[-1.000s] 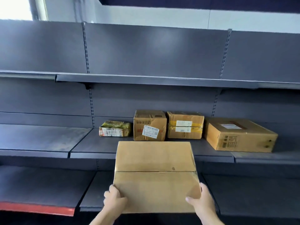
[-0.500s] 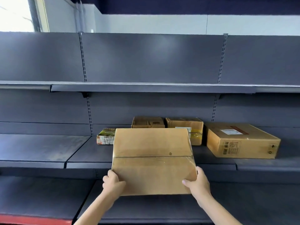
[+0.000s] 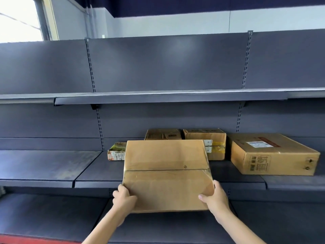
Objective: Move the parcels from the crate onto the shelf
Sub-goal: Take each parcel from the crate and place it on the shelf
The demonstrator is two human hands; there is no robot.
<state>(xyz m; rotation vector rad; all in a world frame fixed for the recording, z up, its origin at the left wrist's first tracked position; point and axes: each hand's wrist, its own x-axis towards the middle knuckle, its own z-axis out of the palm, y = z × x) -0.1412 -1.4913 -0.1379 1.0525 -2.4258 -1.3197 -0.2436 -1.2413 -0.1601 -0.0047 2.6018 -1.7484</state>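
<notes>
Your left hand [image 3: 124, 198] and right hand [image 3: 213, 197] grip the flat tan cardboard parcel's [image 3: 167, 173] near corners, bare dark-grey metal shelf [image 3: 52, 164] left of your fingers.

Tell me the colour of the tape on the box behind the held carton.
Yellow tape, seen in the head view.

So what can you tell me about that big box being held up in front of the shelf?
The held box is plain brown cardboard, flat and wide, with a seam across its top face, glossy clear tape and a small round mark. The left hand and right hand grip its near corners. It hides part of three parcels behind it.
</notes>
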